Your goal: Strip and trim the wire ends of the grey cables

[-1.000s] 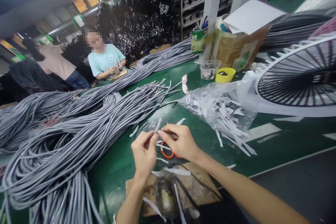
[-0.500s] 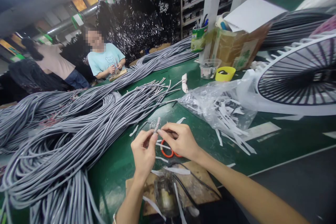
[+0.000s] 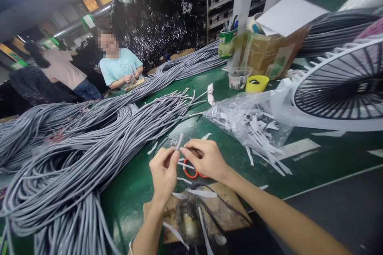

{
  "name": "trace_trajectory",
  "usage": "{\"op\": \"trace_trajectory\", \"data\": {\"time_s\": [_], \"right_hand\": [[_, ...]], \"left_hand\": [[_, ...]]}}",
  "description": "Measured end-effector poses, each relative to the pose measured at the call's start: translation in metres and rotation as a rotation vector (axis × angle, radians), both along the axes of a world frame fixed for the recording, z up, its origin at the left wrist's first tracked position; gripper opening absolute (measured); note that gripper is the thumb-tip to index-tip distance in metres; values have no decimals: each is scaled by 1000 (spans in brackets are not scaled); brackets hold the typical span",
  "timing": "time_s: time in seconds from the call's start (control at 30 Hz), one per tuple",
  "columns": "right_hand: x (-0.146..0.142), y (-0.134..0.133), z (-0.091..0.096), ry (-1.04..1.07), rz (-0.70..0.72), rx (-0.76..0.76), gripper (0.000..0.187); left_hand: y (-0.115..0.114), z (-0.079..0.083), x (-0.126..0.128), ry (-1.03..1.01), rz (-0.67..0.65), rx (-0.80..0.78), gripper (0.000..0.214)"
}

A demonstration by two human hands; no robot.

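My left hand and my right hand meet above the green table, both pinched on the end of a grey cable with a pale strip on it. The cable end sticks up between the fingertips. Under my right hand lie scissors with orange handles. White paper strips are scattered round my hands.
A big heap of grey cables fills the left. A clear bag of white strips lies right of my hands, a white fan guard beyond. A wooden board lies near me. A cardboard box, yellow bowl and two people sit farther off.
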State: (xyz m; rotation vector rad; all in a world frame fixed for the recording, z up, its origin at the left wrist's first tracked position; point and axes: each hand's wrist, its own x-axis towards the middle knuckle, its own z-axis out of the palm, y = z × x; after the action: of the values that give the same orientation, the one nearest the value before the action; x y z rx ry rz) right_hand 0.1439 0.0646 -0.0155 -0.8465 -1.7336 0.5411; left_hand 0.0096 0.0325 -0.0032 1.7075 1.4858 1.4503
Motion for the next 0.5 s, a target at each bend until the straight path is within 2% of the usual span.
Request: {"op": "trace_trajectory", "data": {"time_s": [0.13,0.3,0.5], "right_hand": [[0,1,-1,0,25,-2,26],[0,0,0,15,63,-74,26],[1,-1,3,39,88,-125,27]], "left_hand": [[1,1,-1,-46,-30,-45,23],[0,2,-2,-72,-69,-100,26],[0,2,-2,-63,-79,-97,26]]}}
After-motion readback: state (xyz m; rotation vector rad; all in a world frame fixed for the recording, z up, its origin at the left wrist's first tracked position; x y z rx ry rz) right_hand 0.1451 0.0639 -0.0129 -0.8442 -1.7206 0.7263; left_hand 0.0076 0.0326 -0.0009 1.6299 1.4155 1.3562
